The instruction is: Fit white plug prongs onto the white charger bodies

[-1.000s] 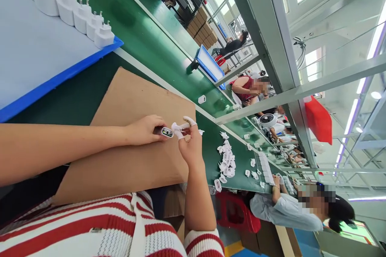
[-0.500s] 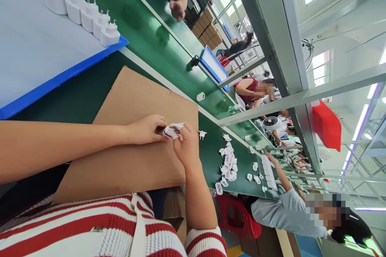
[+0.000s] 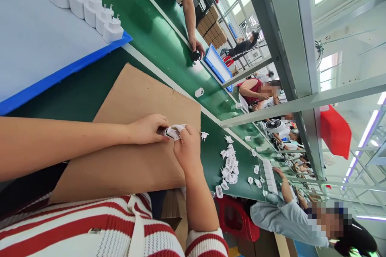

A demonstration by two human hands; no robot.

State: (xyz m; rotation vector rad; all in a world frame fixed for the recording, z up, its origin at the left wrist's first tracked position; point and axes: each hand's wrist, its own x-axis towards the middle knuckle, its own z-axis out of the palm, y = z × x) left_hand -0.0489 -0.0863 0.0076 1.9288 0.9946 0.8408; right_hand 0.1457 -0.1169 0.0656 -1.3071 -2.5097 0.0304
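Observation:
My left hand (image 3: 149,128) is closed around one end of a small white plastic charger housing (image 3: 169,132), most of it hidden by the fingers. My right hand (image 3: 187,146) grips the other end from the right, with white coverings on some of its fingertips. The two hands meet above a sheet of brown cardboard (image 3: 132,168) lying on the green bench. Just right of my right hand, a white plug piece (image 3: 204,135) with prongs lies on the bench. Farther right is a pile of white plug covers (image 3: 230,164).
A blue-edged tray (image 3: 69,68) at the left holds a row of white plug chargers (image 3: 113,30). On the green conveyor (image 3: 169,54) stand a white housing (image 3: 199,92) and a black object (image 3: 196,55) under a co-worker's hand (image 3: 196,46). Another person reaches in at the right.
The co-worker's hand across the conveyor has come down onto the black object. My hands keep their hold on the white housing, with only a slight shift. The view has moved a little.

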